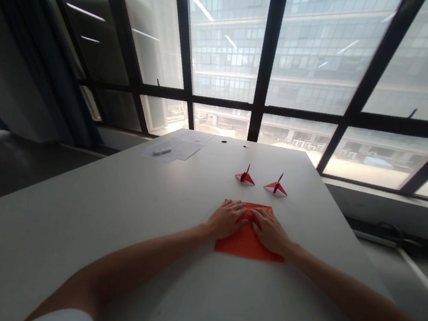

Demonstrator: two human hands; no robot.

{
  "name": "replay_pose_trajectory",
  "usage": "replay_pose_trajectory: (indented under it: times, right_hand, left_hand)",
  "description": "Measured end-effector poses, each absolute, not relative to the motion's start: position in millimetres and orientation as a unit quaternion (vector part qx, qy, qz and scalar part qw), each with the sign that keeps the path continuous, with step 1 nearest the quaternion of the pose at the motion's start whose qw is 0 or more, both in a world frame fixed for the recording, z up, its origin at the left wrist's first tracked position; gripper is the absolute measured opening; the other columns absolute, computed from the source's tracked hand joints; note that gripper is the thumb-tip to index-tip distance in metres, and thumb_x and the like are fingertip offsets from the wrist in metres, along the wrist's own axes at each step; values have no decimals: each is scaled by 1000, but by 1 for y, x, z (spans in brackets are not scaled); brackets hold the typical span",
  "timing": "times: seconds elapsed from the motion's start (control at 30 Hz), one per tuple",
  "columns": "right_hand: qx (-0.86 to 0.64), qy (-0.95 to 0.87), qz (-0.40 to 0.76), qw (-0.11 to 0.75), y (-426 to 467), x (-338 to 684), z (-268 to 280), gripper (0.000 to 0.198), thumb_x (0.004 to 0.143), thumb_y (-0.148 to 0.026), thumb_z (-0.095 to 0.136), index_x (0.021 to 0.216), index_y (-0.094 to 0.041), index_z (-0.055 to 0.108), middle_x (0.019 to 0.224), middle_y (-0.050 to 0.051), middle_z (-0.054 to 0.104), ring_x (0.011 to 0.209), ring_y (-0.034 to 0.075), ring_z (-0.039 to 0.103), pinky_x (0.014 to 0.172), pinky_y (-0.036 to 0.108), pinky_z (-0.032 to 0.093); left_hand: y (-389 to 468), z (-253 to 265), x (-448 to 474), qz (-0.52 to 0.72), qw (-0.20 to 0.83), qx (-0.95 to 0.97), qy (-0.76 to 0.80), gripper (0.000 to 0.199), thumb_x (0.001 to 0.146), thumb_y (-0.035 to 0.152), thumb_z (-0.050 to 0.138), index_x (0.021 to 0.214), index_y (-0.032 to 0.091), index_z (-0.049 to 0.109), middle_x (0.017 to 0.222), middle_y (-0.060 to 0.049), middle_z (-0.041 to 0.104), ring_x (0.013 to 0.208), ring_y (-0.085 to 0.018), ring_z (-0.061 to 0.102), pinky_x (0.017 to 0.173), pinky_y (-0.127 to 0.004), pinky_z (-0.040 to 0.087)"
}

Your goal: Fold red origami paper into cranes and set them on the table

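Note:
An orange-red sheet of origami paper (248, 244) lies flat on the white table. My left hand (228, 219) rests on its left side, fingers stretched towards the middle of the sheet. From the right, my right hand (268, 229) lies on the paper too, its fingers pointing inward and close to those of the left. Between the fingertips the paper's surface looks redder and creased, but the detail is blurred. Just beyond the sheet stand two folded red paper cranes, a left crane (245, 176) and a right crane (276, 185).
Several white papers (187, 150) lie at the far left of the table (111, 210), with a white marker (162, 151) on them. Small dark round spots (223, 141) sit near the far edge. Large framed windows (231, 40) rise behind, and a dark curtain (43, 41) hangs at left.

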State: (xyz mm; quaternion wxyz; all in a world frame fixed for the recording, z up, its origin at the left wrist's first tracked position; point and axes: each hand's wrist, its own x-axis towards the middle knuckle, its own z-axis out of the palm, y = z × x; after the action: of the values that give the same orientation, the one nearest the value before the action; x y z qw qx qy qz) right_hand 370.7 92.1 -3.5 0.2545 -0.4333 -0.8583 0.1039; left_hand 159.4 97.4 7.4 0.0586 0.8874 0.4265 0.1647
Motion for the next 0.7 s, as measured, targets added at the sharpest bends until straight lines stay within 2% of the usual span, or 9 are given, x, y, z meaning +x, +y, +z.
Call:
replay_pose_trajectory:
  times: [0.07,0.13,0.23,0.37,0.7]
  right_hand:
    - [-463,-847,93,244,98,381,-7,41,93,-24,45,130,-20,60,138,13,55,128,27,49,111,45,35]
    - [-467,-848,94,233,101,389,-8,43,94,-28,43,134,-20,58,143,12,52,131,26,47,112,44,34]
    - [-441,-871,104,191,100,401,-8,55,96,-41,44,147,-19,45,152,10,43,141,27,37,117,44,27]
    - [-436,-883,103,141,97,415,-9,73,95,-58,40,155,-18,28,159,10,29,147,28,24,122,43,15]
    - [-430,-881,115,160,100,429,-11,75,93,-65,42,154,-26,27,159,6,26,147,30,25,122,46,11]
  left_hand:
    - [102,6,155,125,83,898,414,59,97,58,38,146,27,42,155,-7,37,146,-24,28,122,-43,13]
    - [102,5,149,85,98,905,406,72,94,65,37,153,27,27,160,-7,25,149,-26,19,122,-46,7]
    - [98,8,145,54,101,900,421,81,92,70,33,156,23,16,161,-9,14,151,-27,10,121,-48,3]
    - [94,12,149,38,101,894,434,83,92,71,31,156,22,15,161,-11,11,151,-27,8,121,-49,1]
    - [100,8,150,23,84,900,427,79,95,67,27,157,22,9,162,-10,8,151,-25,9,121,-46,1]
